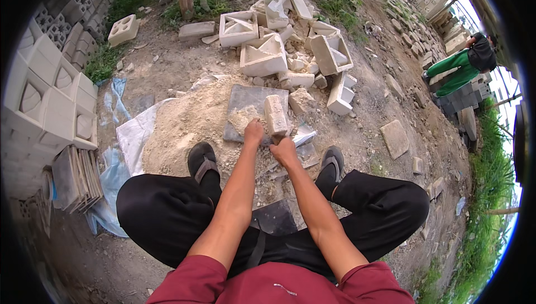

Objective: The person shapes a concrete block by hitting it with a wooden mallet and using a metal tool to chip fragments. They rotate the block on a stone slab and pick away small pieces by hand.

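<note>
My right hand is closed at the near end of a dusty, oblong block-headed mallet, whose handle is mostly hidden by the fingers. The mallet's head is over the right part of a flat grey slab. Just left of it, my left hand has its fingers drawn together at a small heap of pale crushed rubble on the slab. Whatever those fingers hold is too small to make out. A broken chunk lies to the right of the mallet.
A mound of sandy powder spreads over a white sheet on the left. Broken pale blocks pile up beyond the slab. Stacked blocks stand far left, with thin boards nearby. A person in green trousers bends at the right.
</note>
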Demonstrator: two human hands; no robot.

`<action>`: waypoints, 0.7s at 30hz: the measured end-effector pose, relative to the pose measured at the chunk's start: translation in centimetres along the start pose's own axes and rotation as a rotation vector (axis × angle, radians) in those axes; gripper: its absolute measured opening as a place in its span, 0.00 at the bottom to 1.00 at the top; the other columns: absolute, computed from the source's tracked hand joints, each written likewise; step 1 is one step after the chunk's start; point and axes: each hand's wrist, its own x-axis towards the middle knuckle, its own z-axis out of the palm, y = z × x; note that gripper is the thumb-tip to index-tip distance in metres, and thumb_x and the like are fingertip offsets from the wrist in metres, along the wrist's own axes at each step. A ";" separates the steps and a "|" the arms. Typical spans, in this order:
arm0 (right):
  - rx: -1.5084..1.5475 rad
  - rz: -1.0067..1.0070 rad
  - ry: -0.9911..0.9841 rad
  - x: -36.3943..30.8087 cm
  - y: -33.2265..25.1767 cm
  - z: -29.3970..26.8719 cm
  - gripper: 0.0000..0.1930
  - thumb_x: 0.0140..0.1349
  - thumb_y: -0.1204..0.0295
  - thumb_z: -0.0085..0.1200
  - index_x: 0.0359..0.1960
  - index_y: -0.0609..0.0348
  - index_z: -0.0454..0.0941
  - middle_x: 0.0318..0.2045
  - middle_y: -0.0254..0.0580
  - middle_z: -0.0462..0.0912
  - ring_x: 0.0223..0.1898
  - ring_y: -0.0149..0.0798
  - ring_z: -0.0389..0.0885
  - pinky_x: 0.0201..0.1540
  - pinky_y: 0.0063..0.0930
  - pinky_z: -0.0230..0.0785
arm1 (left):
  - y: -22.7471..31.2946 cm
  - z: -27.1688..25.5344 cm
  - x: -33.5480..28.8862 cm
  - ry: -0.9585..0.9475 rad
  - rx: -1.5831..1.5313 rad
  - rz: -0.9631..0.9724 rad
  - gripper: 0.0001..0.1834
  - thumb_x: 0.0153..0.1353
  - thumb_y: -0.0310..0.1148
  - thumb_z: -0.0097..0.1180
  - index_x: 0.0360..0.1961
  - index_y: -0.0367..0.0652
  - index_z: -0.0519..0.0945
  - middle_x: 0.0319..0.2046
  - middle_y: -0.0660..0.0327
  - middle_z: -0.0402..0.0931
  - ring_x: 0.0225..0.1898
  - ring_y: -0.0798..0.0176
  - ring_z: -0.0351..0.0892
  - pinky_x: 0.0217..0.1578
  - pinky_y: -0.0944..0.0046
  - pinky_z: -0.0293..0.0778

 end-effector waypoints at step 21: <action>-0.027 -0.049 0.043 -1.2 -3.4 2.5 0.24 0.44 0.60 0.61 0.30 0.75 0.79 0.33 0.70 0.80 0.40 0.59 0.81 0.43 0.42 0.75 | -0.9 -5.6 2.3 0.810 -0.180 0.027 0.18 0.58 0.35 0.40 0.38 0.33 0.77 0.36 0.46 0.79 0.40 0.47 0.78 0.43 0.54 0.70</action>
